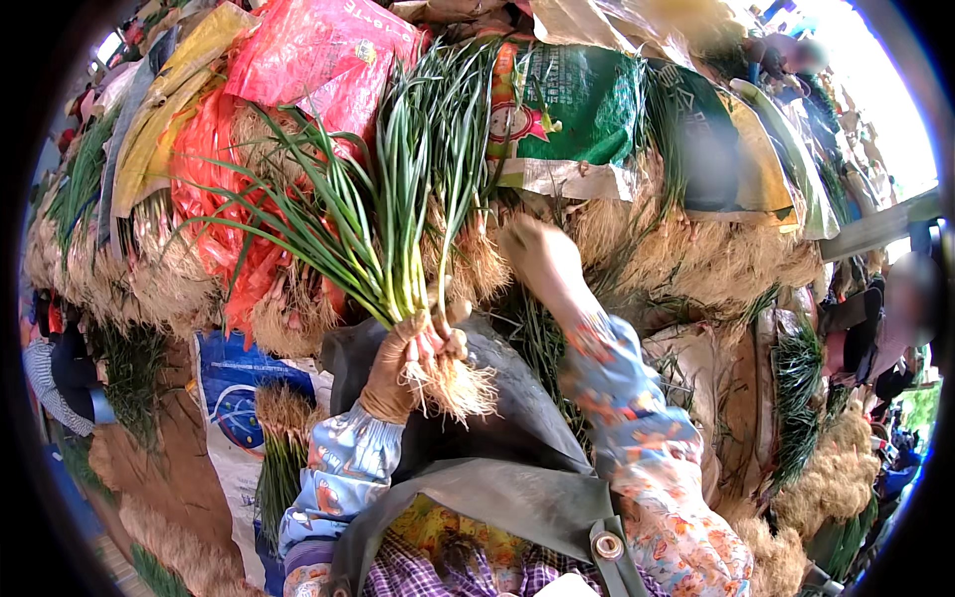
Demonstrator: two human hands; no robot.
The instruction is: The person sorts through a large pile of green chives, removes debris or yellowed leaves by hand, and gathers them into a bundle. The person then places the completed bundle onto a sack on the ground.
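Note:
My left hand (392, 366), in a brownish glove, grips a bunch of green onions (399, 269). Their long leaves fan up and to the left, and the pale bulbs and tangled roots (455, 377) stick out to the right of my fingers. My right hand (541, 257) is blurred beside the piled onions' roots (474, 257), below a green printed sack (582, 104). Its fingers look curled, but whether anything is between them is hidden. A dark rubbery apron (485, 485) covers my lap under the bunch.
Several root-fringed onion heaps lie under a pink sack (321, 60), a yellow sack (179, 97) and others. At lower left a tied onion bundle (283, 448) rests on a blue-and-white sack (231, 477). Other people sit at both sides, including a person (888, 321) at right.

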